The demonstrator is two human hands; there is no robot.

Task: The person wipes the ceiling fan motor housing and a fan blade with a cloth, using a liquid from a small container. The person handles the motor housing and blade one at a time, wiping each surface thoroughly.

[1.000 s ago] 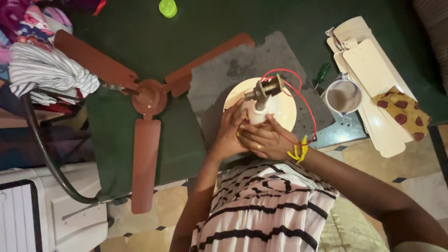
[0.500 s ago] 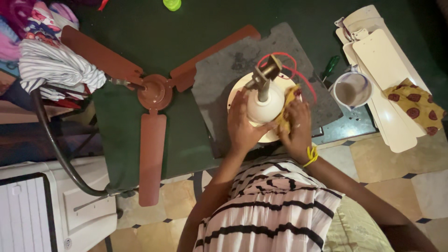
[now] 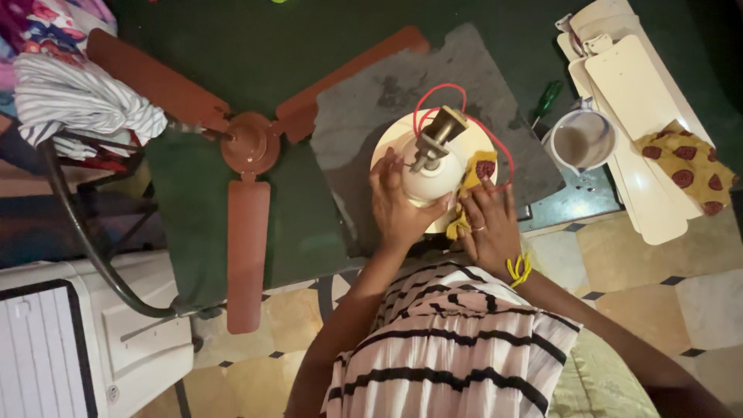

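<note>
- Landmark: cream ceiling-fan motor housing, sitting on the grey slab over the green tabletop.
- My left hand is on the housing's near-left side, fingers spread and curled against the dome, bracing it.
- My right hand is at the housing's near-right, fingers closed down on a yellow cloth with red spots, pressing it to the shell.
- Brass downrod stub sticks up from the housing's top; red wire loops around beyond it.
- To wipe well, I think: keep left bracing firm, work cloth around the dome in short arcs, stay clear of the wire loop.
- Right of housing: white cup, green-handled screwdriver, cream blades.
- Left of housing: brown fan.
</note>
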